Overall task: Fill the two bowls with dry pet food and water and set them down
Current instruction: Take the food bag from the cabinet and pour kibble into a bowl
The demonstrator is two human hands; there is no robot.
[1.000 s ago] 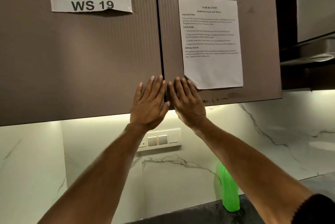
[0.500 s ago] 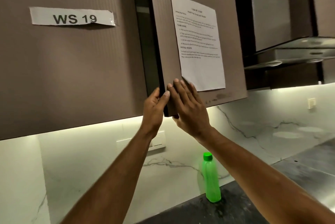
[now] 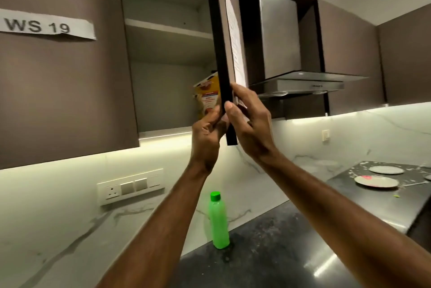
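The brown wall-cupboard door (image 3: 220, 38) stands edge-on, its lower corner clasped by the left hand (image 3: 207, 134) and right hand (image 3: 250, 124). Swing it fully clear, then reach for the yellow pet-food packet (image 3: 208, 96) on the bottom shelf.

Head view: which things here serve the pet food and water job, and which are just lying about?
For the job:
- cabinet door, held by left hand and right hand
- yellow food pack on the lower shelf
- green bottle, probably

Lying about:
- two plates
- WS 19 label
- range hood
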